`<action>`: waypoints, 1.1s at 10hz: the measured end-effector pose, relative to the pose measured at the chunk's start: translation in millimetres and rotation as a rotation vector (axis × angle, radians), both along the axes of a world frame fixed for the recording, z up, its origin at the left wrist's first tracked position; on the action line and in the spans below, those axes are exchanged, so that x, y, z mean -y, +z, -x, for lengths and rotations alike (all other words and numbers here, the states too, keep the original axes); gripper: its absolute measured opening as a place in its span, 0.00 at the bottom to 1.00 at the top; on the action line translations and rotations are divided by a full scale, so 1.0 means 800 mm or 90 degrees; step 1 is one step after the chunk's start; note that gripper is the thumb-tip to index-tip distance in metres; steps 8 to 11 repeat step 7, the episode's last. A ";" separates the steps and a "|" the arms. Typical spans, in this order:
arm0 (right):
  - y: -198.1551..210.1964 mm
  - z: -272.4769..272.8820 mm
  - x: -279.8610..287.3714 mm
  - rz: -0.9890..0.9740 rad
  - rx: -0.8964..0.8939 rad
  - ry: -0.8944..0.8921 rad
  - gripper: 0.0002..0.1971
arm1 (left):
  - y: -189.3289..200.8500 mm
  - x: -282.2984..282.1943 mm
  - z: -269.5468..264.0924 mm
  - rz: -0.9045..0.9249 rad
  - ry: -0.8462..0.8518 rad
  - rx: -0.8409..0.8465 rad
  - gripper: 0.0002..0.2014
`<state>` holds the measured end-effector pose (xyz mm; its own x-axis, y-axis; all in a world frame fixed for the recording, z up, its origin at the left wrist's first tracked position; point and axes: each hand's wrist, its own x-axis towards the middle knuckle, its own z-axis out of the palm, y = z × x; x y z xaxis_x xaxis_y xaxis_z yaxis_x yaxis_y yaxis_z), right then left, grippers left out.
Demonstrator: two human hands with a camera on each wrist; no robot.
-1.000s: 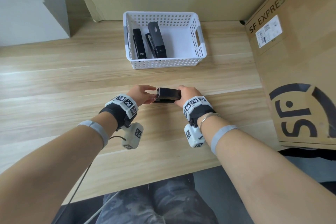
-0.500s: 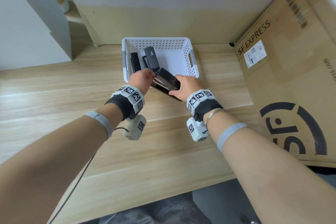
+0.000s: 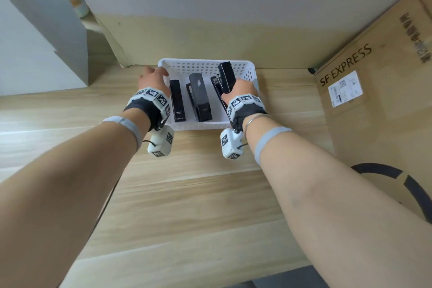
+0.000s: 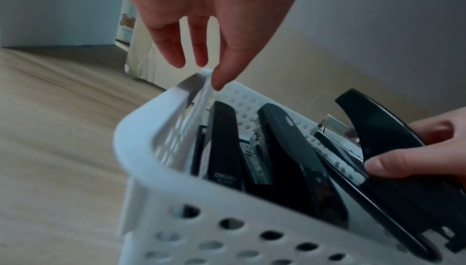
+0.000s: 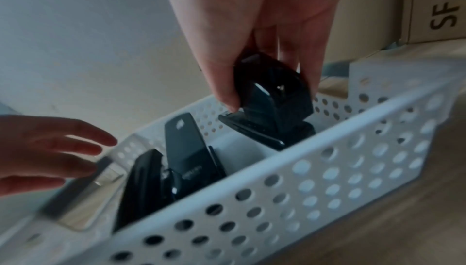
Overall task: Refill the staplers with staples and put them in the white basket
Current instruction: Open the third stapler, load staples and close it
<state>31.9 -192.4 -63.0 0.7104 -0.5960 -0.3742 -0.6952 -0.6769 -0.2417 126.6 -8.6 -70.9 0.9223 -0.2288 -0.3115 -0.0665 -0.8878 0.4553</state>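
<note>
right wrist view alone showed the right hand (image 5: 264,36) pinching a black stapler's (image 5: 273,98) rear inside the white basket (image 5: 290,173); left hand (image 3: 153,82) hovered slack-fingered, empty, over the basket's left rim on the wooden table (image 3: 187,194).

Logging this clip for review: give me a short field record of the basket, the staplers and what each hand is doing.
basket: white basket on wooden table
staplers lying in basket: two, slim stapler at left, wider stapler in middle
third stapler: inside the basket's right part, tilted, lid hinged up
right hand: grips third stapler
left hand: fingers straight, by the basket's left rim, holds nothing
</note>
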 end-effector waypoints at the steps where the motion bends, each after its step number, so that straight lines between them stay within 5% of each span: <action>1: -0.023 -0.008 0.003 -0.009 -0.033 -0.021 0.13 | -0.012 -0.003 -0.004 0.047 0.022 -0.011 0.22; 3: -0.042 -0.012 -0.004 -0.025 -0.049 -0.044 0.13 | -0.029 -0.001 -0.006 0.095 0.064 0.025 0.20; 6: -0.034 -0.001 -0.016 -0.075 -0.050 -0.064 0.34 | -0.021 -0.002 0.002 0.099 0.057 0.022 0.21; 7: -0.011 0.001 -0.021 -0.034 0.076 -0.054 0.36 | -0.019 -0.007 0.005 0.085 0.053 0.017 0.19; 11: -0.011 0.001 -0.021 -0.034 0.076 -0.054 0.36 | -0.019 -0.007 0.005 0.085 0.053 0.017 0.19</action>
